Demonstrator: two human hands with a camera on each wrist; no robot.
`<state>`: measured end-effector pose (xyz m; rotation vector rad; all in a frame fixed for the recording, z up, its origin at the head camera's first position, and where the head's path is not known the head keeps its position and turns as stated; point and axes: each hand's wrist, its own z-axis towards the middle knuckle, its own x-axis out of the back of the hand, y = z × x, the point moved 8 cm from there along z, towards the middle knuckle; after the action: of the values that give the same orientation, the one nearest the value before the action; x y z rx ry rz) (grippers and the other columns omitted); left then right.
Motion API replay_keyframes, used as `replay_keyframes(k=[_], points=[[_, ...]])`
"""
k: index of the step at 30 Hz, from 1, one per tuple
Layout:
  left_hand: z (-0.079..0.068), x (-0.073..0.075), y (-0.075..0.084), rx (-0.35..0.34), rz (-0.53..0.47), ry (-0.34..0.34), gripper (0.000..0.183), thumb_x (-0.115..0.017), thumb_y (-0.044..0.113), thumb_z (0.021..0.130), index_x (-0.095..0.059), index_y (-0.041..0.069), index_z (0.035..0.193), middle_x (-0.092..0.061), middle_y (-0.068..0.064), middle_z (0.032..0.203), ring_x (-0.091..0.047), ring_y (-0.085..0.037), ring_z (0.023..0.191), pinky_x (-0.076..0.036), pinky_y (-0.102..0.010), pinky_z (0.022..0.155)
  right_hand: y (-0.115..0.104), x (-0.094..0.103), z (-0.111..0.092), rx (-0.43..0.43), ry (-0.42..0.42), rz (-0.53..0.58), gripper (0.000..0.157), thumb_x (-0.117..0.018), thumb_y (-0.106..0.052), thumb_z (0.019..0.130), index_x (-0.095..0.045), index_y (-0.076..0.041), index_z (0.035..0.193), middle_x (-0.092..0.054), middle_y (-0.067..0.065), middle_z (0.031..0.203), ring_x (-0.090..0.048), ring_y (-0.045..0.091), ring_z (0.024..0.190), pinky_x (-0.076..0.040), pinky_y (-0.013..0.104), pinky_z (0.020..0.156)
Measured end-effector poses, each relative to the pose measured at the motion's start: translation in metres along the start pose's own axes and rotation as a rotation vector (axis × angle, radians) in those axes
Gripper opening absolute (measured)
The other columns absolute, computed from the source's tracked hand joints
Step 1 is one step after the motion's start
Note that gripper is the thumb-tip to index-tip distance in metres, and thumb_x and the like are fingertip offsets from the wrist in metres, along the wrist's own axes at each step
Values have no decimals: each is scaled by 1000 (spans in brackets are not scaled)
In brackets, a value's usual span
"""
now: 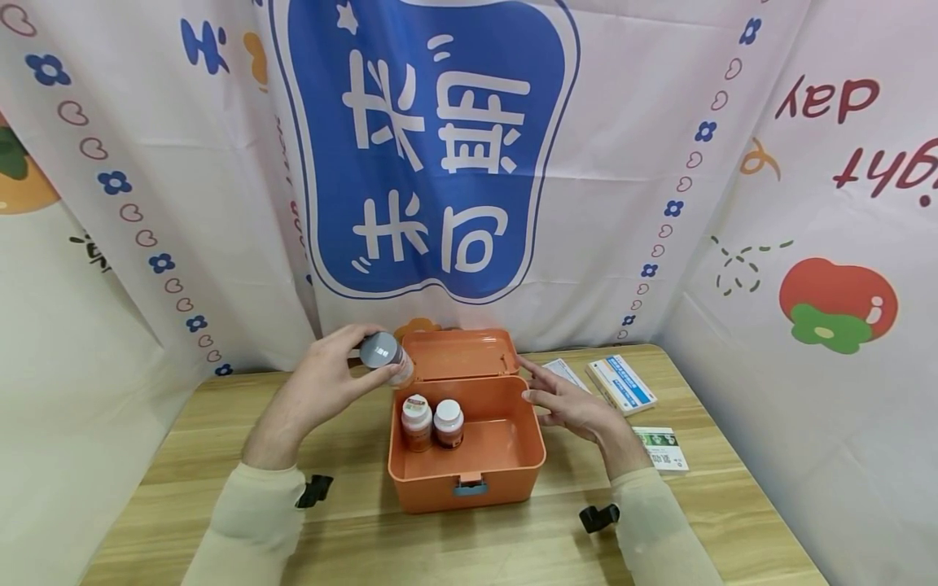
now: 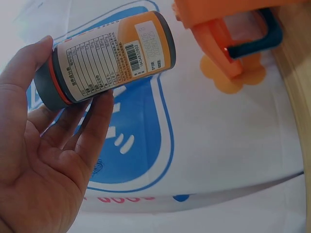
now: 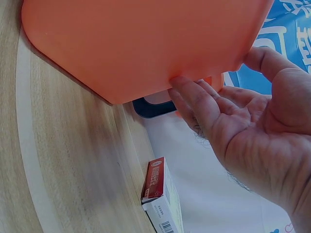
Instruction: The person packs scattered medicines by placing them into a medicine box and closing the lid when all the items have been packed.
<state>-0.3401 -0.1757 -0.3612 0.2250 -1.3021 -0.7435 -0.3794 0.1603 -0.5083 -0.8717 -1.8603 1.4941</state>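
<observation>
Over the back left corner of the case, the left hand [image 1: 311, 399] grips a cylindrical bottle with a dark grey cap and an orange-and-white label [image 2: 104, 60] between thumb and fingers, tilted and clear of the floor below it. The right hand [image 1: 579, 407] is spread, its fingertips touching the outside of the right wall (steadying it, I would judge).

Between the hands sits one orange plastic case [image 1: 509, 486] with a grey-blue front latch [image 1: 470, 489], its orange lid [image 1: 460, 356] swung back. Inside, upright on the left, stand two small white-capped bottles: one with a printed cap [image 1: 417, 419], one with a plain cap [image 1: 449, 419]. That makes three bottles in all.

The step in hand looks like loading the third bottle; the next move calls for lowering it upright past the rim without knocking the pair.

Farther right on the wooden surface [image 1: 352, 521] lie three flat cartons: a blue-and-white one [image 1: 623, 384], a green-and-white one [image 1: 663, 449] partly behind the forearm, and a pale one [image 1: 566, 373]. Which of them shows the red end in the right wrist view, I cannot tell.
</observation>
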Motion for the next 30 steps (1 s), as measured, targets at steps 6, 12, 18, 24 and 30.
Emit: replay_keyframes(k=[6, 12, 18, 24, 30], points=[[3, -4, 16, -57, -16, 2, 58, -81, 44, 92, -61, 19, 140, -67, -3, 133, -68, -23, 117, -63, -46, 100, -1, -1, 0, 4, -10, 4, 74, -52, -22, 112, -9, -34, 171, -32, 20, 171, -48, 41, 151, -57, 48, 110], [5, -12, 30, -87, -60, -22, 56, -83, 40, 92, -60, 19, 139, -67, -1, 130, -70, -22, 117, -63, -45, 100, 0, -1, 0, -5, -10, 5, 74, -52, -23, 112, -9, -35, 170, -34, 17, 171, -48, 39, 151, -58, 47, 110], [5, -23, 37, -82, -96, -57, 57, -83, 36, 91, -59, 22, 140, -66, 0, 131, -70, -21, 116, -63, -44, 100, 1, 0, 0, -4, -10, 1, 74, -52, -23, 112, -9, -34, 171, -34, 18, 171, -47, 40, 151, -57, 47, 110], [8, -35, 44, -96, -97, -75, 57, -83, 40, 91, -59, 24, 140, -67, 3, 130, -70, -18, 112, -65, -39, 96, -1, -1, -1, -10, -4, 3, 74, -53, -22, 112, -10, -36, 170, -36, 19, 169, -47, 42, 151, -57, 48, 110], [10, -46, 52, -97, -111, -106, 56, -83, 40, 91, -59, 24, 140, -65, 4, 130, -69, -18, 116, -64, -40, 98, -2, -2, -1, -8, -2, -1, 74, -52, -22, 112, -10, -36, 170, -35, 19, 169, -48, 41, 150, -57, 48, 111]])
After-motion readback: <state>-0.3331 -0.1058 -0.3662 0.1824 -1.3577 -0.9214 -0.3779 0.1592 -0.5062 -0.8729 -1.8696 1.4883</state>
